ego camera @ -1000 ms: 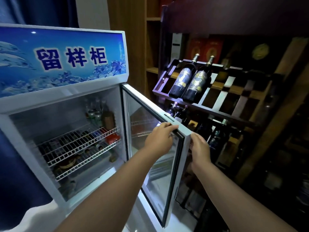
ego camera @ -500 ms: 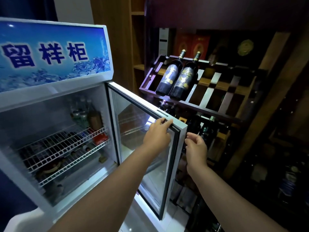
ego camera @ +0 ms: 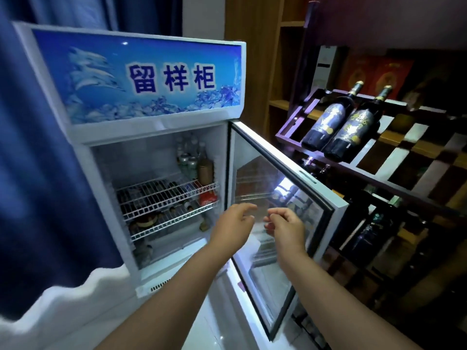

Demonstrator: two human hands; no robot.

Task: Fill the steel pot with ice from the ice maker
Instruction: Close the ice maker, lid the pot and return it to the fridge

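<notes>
A tall white display cooler is seen ahead of both hands, its long axis upright and its open front turned toward the viewer; a blue sign panel with three large characters is carried across its top. Its single glass door is swung open to the right, hinged at the cabinet's right edge, its free edge reaching out past the right hand toward a dark wooden wine rack, where two dark bottles are laid side by side, necks pointing up and away. Two wire shelves are counted inside, beyond the left hand. Neither steel pot nor ice can be made out. The left hand and the right hand are held close together before the door's inner face, fingers loosely curled, nothing gripped. Open room is left between door and cabinet.
</notes>
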